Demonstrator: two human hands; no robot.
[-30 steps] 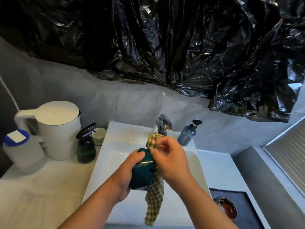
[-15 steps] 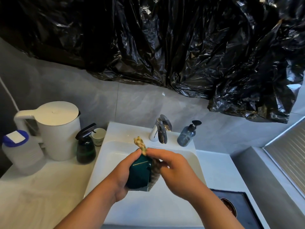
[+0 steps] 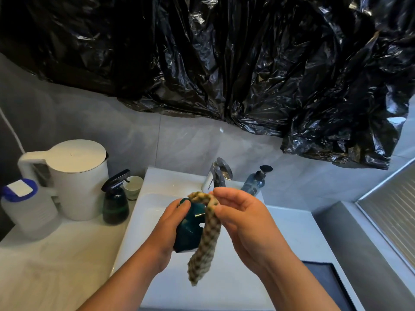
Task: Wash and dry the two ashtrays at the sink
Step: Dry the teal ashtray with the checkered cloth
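Above the white sink basin (image 3: 157, 198), my left hand (image 3: 166, 234) grips a dark green faceted ashtray (image 3: 189, 230), held on its side. My right hand (image 3: 244, 223) pinches the top of a checkered cloth (image 3: 205, 239), which hangs in a twisted strip across the ashtray's right side. The cloth's lower end dangles over the basin. A second ashtray is out of view; the dark tray (image 3: 325, 286) at the lower right is mostly hidden by my right forearm.
The chrome tap (image 3: 219, 173) and a blue pump bottle (image 3: 254, 184) stand behind the basin. To the left stand a green spray bottle (image 3: 115, 203), a small cup (image 3: 133, 187), a white kettle (image 3: 76, 178) and a plastic jug (image 3: 27, 209). Black plastic sheeting (image 3: 224, 63) hangs above.
My right hand has drawn the cloth up and rightward off the ashtray, so it now hangs as a twisted strip. The ashtray's open side shows more, and the view shifted slightly.
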